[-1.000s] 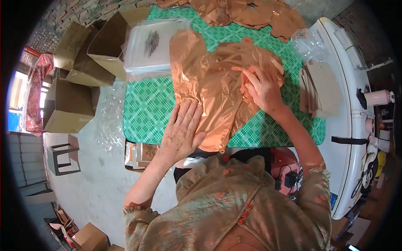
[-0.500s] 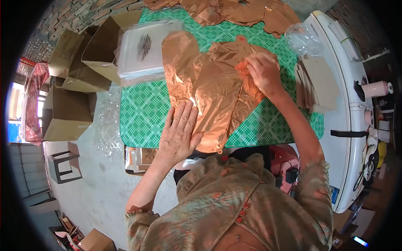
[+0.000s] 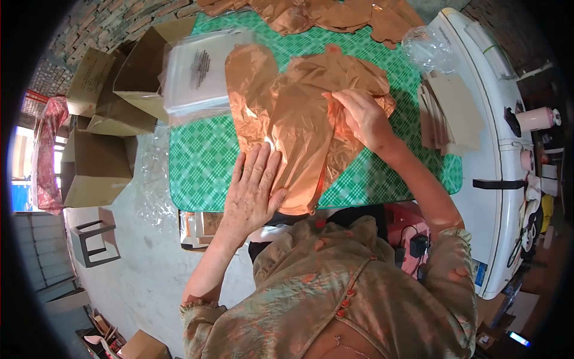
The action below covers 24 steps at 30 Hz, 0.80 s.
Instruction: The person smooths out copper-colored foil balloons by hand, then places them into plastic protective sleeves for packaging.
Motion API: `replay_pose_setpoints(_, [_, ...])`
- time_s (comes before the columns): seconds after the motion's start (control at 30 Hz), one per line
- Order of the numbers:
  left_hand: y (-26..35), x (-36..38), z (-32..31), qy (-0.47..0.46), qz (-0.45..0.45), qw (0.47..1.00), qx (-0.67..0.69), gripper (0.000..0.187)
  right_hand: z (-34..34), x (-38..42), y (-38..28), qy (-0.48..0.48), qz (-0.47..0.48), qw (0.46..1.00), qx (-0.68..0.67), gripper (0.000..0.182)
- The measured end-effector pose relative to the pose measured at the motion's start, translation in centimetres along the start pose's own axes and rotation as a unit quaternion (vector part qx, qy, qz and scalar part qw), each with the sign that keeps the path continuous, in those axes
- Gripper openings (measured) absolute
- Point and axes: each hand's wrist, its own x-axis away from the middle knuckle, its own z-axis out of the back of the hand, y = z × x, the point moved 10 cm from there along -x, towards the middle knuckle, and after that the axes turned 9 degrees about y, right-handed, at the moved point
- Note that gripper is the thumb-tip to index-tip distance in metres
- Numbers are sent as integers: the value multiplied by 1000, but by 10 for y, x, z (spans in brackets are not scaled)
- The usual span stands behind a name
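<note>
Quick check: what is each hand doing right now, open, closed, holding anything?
Left hand: open, pressed flat on the copper foil balloon.
Right hand: fingers curled, gripping a fold of the same balloon.

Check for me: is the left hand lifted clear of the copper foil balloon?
No, the left hand lies flat with fingers spread on the near edge of the copper foil balloon, pressing it onto the green checked mat.

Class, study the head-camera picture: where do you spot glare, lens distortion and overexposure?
Head view: glare glints on the copper foil balloon beside the left hand; fisheye bends the green checked mat and blackens the corners; the bright opening at far left is blown out.
</note>
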Motion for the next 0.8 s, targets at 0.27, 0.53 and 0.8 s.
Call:
replay_pose_setpoints(0.27, [-4,-2,21,49,-1,999,21,70,1,5,3,-4,-20,999,-32,46])
replay_pose_setpoints(0.53, [7,-73,35,69,-80,994,13,58,-2,24,-30,-45,19,997,55,35])
replay_pose_setpoints(0.8, [-4,-116,-14,58,-134,989,26,61,-8,55,-93,-75,28,994,74,42])
